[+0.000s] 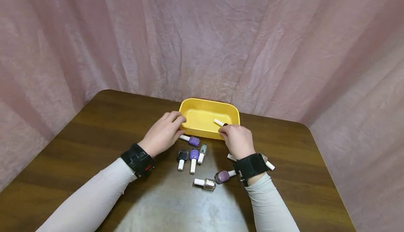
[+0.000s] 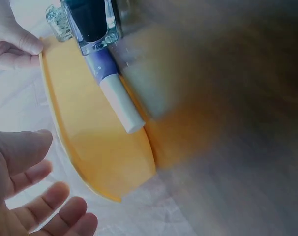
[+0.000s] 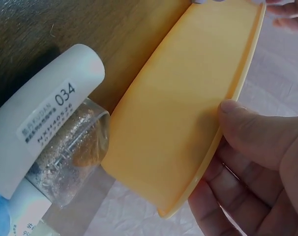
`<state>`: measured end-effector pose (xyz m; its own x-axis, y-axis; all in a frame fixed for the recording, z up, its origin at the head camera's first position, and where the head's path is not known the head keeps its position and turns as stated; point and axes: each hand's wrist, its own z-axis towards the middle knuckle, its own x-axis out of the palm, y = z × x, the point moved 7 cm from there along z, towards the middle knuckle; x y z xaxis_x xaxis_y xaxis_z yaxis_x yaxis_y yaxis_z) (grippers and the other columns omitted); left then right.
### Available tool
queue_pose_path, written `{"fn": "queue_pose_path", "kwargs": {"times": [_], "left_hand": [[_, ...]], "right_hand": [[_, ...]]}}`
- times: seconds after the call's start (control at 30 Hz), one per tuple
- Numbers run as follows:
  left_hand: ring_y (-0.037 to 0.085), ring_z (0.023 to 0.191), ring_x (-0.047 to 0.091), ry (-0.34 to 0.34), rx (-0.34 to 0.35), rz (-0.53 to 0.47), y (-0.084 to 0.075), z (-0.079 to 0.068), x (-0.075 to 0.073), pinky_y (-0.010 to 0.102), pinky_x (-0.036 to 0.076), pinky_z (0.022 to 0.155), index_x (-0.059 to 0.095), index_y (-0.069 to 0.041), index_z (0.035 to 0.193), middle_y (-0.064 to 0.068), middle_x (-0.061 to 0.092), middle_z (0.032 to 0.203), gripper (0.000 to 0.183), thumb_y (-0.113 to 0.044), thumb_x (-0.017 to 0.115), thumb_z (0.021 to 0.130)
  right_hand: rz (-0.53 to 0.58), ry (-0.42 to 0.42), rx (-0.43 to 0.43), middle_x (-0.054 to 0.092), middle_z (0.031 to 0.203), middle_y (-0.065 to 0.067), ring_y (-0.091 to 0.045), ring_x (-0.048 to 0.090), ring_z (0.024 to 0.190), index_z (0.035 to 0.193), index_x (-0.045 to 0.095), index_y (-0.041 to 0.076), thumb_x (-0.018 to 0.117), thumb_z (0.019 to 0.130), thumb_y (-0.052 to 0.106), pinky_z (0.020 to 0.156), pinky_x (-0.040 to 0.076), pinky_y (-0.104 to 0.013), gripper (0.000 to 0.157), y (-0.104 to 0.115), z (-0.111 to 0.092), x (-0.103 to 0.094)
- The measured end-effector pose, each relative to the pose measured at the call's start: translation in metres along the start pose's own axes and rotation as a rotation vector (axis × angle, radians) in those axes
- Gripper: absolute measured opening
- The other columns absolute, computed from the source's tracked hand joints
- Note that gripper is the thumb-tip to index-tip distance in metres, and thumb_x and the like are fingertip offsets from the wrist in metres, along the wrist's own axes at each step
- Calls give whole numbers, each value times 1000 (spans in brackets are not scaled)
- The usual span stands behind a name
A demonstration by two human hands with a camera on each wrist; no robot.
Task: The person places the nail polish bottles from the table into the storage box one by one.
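Yellow rounded plastic tray flanked, perhaps for steadying
Left hand, eight o'clock, loosely spread; right hand, four o'clock, thumb at rim, holding what I cannot tell.

Head view high, facing forward-down; both wrist views close in, sharing yellow tray

smooth plastic tray; wood-grain table; crinkled cloth curtain

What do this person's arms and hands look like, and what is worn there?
Pale grey-white, long fabric sleeves cover both arms, with broad black strap wristbands; the left wristband shows a small red mark. The left hand and right hand wear no gloves.
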<state>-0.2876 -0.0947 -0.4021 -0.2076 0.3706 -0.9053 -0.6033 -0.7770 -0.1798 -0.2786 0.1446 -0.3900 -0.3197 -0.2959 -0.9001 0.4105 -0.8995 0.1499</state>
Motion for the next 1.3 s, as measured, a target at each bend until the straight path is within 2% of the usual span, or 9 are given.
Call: {"fn": "queue_pose_path", "kwargs": {"times": [0.13, 0.33, 0.53, 0.67, 1.0, 1.3], "left_hand": [[33, 120, 61, 17, 11, -9, 3, -5, 0, 46, 57, 97, 68, -9, 126, 11, 65, 127, 31, -20, 84, 101], [34, 123, 64, 34, 53, 3, 3, -7, 2, 49, 54, 106, 74, -9, 130, 11, 70, 125, 31, -20, 83, 102], [31, 118, 70, 66, 81, 12, 2, -14, 10, 50, 55, 105, 77, -4, 127, 10, 76, 123, 31, -19, 84, 101], [29, 115, 72, 89, 102, 23, 0, -13, 15, 49, 56, 104, 77, -4, 125, 8, 77, 120, 28, -18, 83, 101], [27, 105, 71, 168, 106, 60, 5, -4, 24, 45, 58, 97, 77, -7, 120, 7, 76, 114, 20, -15, 81, 103], [23, 89, 70, 271, 46, 78, 15, 3, 36, 43, 60, 83, 79, -9, 114, 3, 74, 99, 15, -15, 83, 101]], "right_hand": [[-2, 9, 3, 82, 96, -3, -30, 78, 84, 101, 88, 16, 90, 93, 14, 69, 60, -50, 9, 0, 1, 2], [-8, -3, 6, 82, 95, -2, -30, 78, 83, 101, 88, 17, 90, 94, 14, 69, 60, -51, 7, -2, 6, 2], [-8, 18, 4, 82, 95, -1, -29, 78, 82, 100, 88, 17, 90, 93, 15, 68, 60, -50, 7, -2, 7, 9], [-8, 3, -2, 82, 94, 0, -29, 77, 81, 99, 88, 18, 91, 93, 15, 67, 60, -49, 7, -1, 11, 8], [-18, 11, -1, 82, 94, 0, -28, 77, 80, 99, 88, 18, 90, 93, 15, 65, 58, -48, 7, 1, 20, 7], [-16, 25, 6, 82, 92, 0, -27, 76, 78, 99, 88, 19, 90, 93, 16, 64, 58, -47, 7, 6, 22, 10]]}}
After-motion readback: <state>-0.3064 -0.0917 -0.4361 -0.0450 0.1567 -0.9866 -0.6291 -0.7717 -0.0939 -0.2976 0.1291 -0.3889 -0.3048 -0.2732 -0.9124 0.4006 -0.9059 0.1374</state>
